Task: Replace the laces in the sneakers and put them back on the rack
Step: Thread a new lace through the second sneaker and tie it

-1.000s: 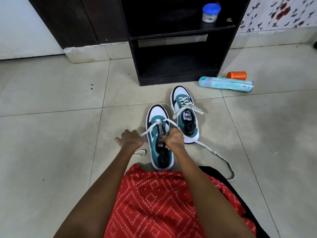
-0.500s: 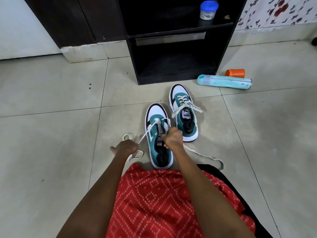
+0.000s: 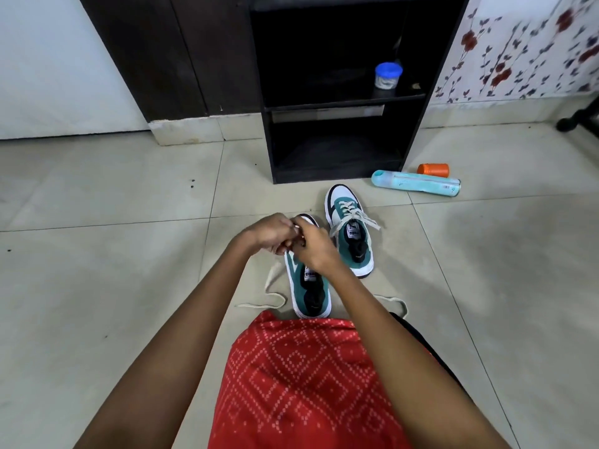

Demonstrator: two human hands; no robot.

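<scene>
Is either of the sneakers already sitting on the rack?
No. Both sneakers, the near one under the hands and the far one, stand on the tiled floor in front of the black rack.

wide bare floor tiles [image 3: 97,286] to the left, open for passing. ahead, blocked by the black rack [image 3: 337,92]: lower shelf bare, upper shelf taken at the right by a blue-lidded jar [image 3: 388,75]. right of the rack's foot, a teal bottle [image 3: 416,184] lying flat with an orange cap [image 3: 433,170] just behind it, well apart from the shoes. narrow gap between the near sneaker [image 3: 309,286] and the laced sneaker [image 3: 351,234]. loose lace [image 3: 269,286] trailing on the tiles left of the near sneaker, another stretch at the right beside the arm. open floor beyond, far right.
</scene>
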